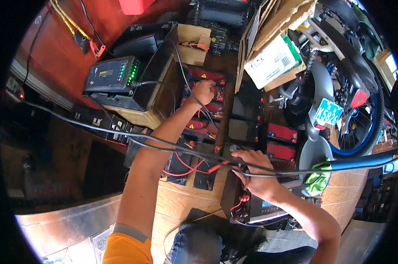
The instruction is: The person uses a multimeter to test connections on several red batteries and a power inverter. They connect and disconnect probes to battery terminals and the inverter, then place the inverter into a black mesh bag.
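Note:
My left hand reaches in among red-topped batteries, its fingers closed in a pinch. What they hold is too small or hidden to make out. My right hand is curled beside a black device with a small screen; something dark lies under its fingers, and I cannot tell what. A red-handled clip with red wire lies just left of that hand. Darker batteries stand nearer to me, with red leads across them. Black cables run across the view above both forearms.
At left, a charger with green lights sits on an open-topped case. A cardboard box with a white label stands at upper right, next to a parked two-wheeler. More red-topped batteries stand right of my right hand.

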`<state>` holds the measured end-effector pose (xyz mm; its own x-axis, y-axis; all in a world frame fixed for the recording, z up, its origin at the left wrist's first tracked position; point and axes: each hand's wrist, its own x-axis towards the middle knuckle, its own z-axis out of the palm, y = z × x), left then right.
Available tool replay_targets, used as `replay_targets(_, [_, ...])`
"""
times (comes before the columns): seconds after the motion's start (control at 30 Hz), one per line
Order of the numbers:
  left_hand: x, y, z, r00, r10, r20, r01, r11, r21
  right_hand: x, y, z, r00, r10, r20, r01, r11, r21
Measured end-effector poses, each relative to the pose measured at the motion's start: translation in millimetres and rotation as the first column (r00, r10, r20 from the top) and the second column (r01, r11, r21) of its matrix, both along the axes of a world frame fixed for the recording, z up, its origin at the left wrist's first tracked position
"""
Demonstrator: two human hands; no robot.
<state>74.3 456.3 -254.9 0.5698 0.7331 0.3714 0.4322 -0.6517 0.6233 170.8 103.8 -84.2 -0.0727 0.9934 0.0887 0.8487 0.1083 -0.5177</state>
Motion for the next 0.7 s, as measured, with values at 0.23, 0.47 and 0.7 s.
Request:
replay_targets(0.23, [-46.2,-48.6,31.4,0.984,-0.069,-0.163,0.071,0.997,0.009,-15.7,-9.6,31.1,0.977,-0.110,-0.182,0.122,0.991,0.053])
replay_targets(0.47, [-120.9,-114.2,78.5,0.944,-0.064,-0.324,0.103,0.989,0.107,-26.7,-24.8,40.1,0.998,-0.016,-0.059,0.016,1.000,-0.008])
replay_targets(0.7, [-171.9,-127.0,73.7,0.852,0.037,-0.522,-0.337,0.802,-0.493,-70.2,-61.4,45.2,0.968,0.117,-0.223,-0.100,0.991,0.086])
